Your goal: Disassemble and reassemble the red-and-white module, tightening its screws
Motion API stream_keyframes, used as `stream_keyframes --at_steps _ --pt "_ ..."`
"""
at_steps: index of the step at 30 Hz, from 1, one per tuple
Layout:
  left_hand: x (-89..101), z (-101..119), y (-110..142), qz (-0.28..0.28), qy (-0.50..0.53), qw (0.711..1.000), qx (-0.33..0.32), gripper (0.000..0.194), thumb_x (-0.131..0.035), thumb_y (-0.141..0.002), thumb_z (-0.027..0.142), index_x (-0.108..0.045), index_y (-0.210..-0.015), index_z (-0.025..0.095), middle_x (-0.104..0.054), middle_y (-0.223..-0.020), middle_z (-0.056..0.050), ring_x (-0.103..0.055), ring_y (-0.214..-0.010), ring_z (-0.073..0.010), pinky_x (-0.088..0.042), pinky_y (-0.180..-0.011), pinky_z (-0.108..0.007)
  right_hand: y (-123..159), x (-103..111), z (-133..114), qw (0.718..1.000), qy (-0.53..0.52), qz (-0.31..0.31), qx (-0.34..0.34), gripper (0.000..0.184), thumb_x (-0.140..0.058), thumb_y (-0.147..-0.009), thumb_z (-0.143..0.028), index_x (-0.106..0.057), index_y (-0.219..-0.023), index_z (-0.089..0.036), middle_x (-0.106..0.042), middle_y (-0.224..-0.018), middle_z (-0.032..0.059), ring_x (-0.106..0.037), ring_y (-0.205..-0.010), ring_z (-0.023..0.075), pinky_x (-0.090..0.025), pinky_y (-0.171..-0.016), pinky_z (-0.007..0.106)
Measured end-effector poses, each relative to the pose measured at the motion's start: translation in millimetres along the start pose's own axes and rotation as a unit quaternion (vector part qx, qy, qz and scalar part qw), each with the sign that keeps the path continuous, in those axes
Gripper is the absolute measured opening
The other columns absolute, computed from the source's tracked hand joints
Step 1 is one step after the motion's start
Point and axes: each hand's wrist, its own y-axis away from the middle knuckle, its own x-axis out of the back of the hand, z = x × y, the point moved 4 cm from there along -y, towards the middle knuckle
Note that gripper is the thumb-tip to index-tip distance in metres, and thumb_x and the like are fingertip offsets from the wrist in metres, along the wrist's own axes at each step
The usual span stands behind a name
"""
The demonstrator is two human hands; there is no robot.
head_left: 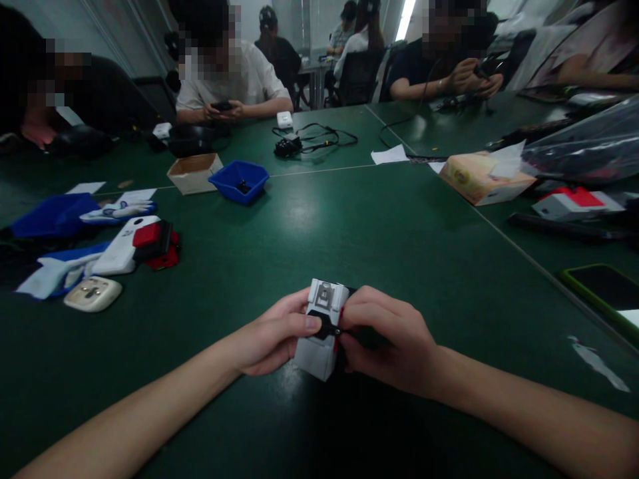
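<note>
My left hand (279, 332) is closed around a small white block-shaped device (314, 359), held above the table near its front. A metal fitting (325, 294) sits in the device's far end. My left thumb presses on a flat black piece (324, 324) across its middle; a narrow tab with a small round end sticks out to the right. At that tab, my right hand (389, 332) has its thumb and index finger drawn together, touching the device's right side. A bit of red shows along that side. The right fingers partly hide what they pinch.
On the left lie a white block with red and black parts (117, 246), gloves (120, 211) and a cream plastic piece (92, 294). Further back stand a blue bin (239, 181) and a cardboard box (196, 174). A tissue box (484, 178) and phone (604, 296) are right. People sit opposite.
</note>
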Motion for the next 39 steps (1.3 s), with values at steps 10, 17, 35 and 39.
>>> stream_keyframes --at_steps 10,17,35,39 --pt "2.9 -1 -2 -0.014 0.009 1.000 0.000 0.048 -0.082 -0.079 0.034 -0.066 -0.120 0.016 -0.074 -0.109 -0.012 -0.073 -0.087 -0.0223 -0.059 -0.077 -0.033 3 0 4 0.999 -0.038 0.005 -0.014 0.024 -0.065 -0.094 -0.015 -0.057 -0.115 -0.024 -0.064 -0.093 0.0035 -0.062 -0.079 0.0150 -0.052 -0.067 0.026" --pt "4.6 -1 -4 -0.007 0.017 1.000 0.012 0.050 -0.084 -0.077 0.034 -0.066 -0.120 0.015 -0.075 -0.104 -0.012 -0.072 -0.088 -0.0222 -0.059 -0.077 -0.032 2 -3 3 0.999 -0.036 0.012 -0.035 0.018 -0.062 -0.096 -0.011 -0.059 -0.108 -0.023 -0.065 -0.090 0.0021 -0.061 -0.076 0.0133 -0.051 -0.065 0.024" --pt "0.0 4 -2 0.072 -0.168 0.967 -0.178 0.058 -0.085 -0.077 0.041 -0.062 -0.124 0.017 -0.073 -0.112 -0.010 -0.070 -0.101 -0.0245 -0.055 -0.084 -0.029 -1 -1 7 1.000 -0.001 -0.003 0.026 0.009 -0.057 -0.102 -0.020 -0.057 -0.110 -0.021 -0.067 -0.097 0.0048 -0.065 -0.084 0.0151 -0.054 -0.071 0.025" --pt "4.6 15 3 0.120 -0.236 0.940 -0.215 0.057 -0.084 -0.078 0.036 -0.056 -0.124 0.017 -0.073 -0.116 -0.011 -0.071 -0.105 -0.0271 -0.057 -0.089 -0.034 -2 12 12 0.966 0.222 -0.125 0.039 0.020 -0.055 -0.102 -0.027 -0.058 -0.119 -0.017 -0.068 -0.111 0.0141 -0.067 -0.094 0.0255 -0.059 -0.073 0.036"
